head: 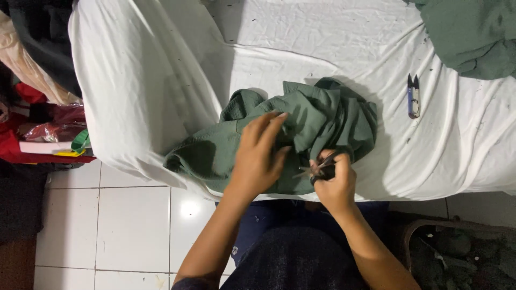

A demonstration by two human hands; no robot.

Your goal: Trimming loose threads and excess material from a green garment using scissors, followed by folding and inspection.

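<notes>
A crumpled dark green garment (322,115) lies on a table covered by a white sheet (301,48), near its front edge. My left hand (260,156) rests on the garment with fingers spread, pressing a fold down. Close beside it, my right hand (333,180) grips a small pair of thread snips (317,169). Their blades point left towards the left hand, at the garment's near edge.
A second pair of blue-handled snips (413,96) lies on the sheet to the right. Another green garment (473,35) is heaped at the back right corner. Bags and cloth (45,123) are piled at the left. White floor tiles (129,225) show below.
</notes>
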